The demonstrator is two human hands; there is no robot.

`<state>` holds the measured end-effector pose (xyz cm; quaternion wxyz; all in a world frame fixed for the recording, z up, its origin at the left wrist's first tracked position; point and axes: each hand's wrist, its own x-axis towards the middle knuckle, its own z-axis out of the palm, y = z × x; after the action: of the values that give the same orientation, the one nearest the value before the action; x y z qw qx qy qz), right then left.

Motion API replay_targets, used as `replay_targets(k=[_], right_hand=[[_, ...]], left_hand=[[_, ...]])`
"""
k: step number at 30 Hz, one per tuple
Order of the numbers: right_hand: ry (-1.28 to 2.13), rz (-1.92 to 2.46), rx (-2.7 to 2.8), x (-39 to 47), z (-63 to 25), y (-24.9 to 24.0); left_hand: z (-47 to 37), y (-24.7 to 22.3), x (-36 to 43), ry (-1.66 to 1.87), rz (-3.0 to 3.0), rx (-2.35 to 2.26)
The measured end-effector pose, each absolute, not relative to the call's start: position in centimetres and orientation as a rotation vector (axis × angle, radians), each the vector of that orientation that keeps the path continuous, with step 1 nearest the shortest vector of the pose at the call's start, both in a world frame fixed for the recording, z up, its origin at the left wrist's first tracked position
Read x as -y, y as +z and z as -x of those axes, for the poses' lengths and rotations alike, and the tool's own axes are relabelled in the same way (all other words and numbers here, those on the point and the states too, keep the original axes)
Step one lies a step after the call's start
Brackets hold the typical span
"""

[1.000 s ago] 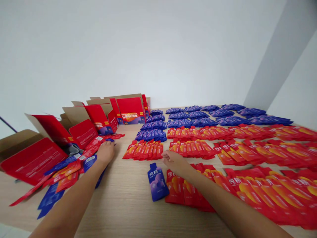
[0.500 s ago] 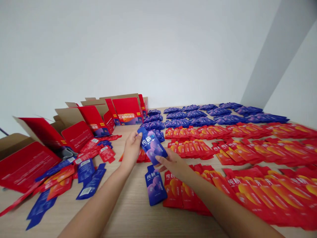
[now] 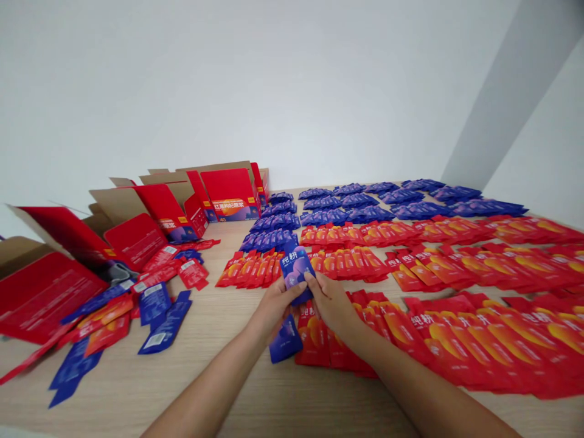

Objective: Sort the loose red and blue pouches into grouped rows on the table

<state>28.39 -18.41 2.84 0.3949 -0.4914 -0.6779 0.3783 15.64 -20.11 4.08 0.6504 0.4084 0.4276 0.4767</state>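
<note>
Blue pouches point(image 3: 295, 267) with a purple fruit print are gripped between both hands, nearly upright; how many are stacked there I cannot tell. The lower left part is in my left hand point(image 3: 275, 304), thumb across the front. My right hand point(image 3: 329, 299) pinches the lower right edge. Just below, a single blue pouch point(image 3: 285, 342) lies on the table, its top partly covered by my left hand. Beside it is a fanned row of red pouches point(image 3: 312, 340), partly behind my right hand and forearm.
Open red cartons point(image 3: 230, 198) line the left back of the wooden table point(image 3: 237, 389). Loose red and blue pouches point(image 3: 166, 328) lie scattered before them. Rows of red pouches point(image 3: 483, 347) cover the right, with blue stacks point(image 3: 365, 213) farther back.
My left hand has moved from the top of the blue pouches down to their lower left side. The pouches stand more upright, and the hands are closer together. The view has shifted slightly.
</note>
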Motion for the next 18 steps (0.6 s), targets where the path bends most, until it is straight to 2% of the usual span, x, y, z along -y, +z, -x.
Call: replay_targets(k=[4,11,15,18], right_hand=[[0.761,1.339,1.843,18.2,-28.8,3.0],[1.16,0.989,1.418,17.3,-29.0,3.4],[1.153,1.06,1.375,17.5,-29.7,3.5],[1.04,1.157,1.473,17.7,-30.0,3.6]], left_hand=[[-15.0,3.5,20.3,0.994,-0.977,-0.971],[-16.0,2.0,21.2,0.922,-1.144,-1.024],[-16.6,1.6,22.3,0.687,-1.359,-1.122],[-16.6,1.6,22.9,0.667,-1.454,-1.208]])
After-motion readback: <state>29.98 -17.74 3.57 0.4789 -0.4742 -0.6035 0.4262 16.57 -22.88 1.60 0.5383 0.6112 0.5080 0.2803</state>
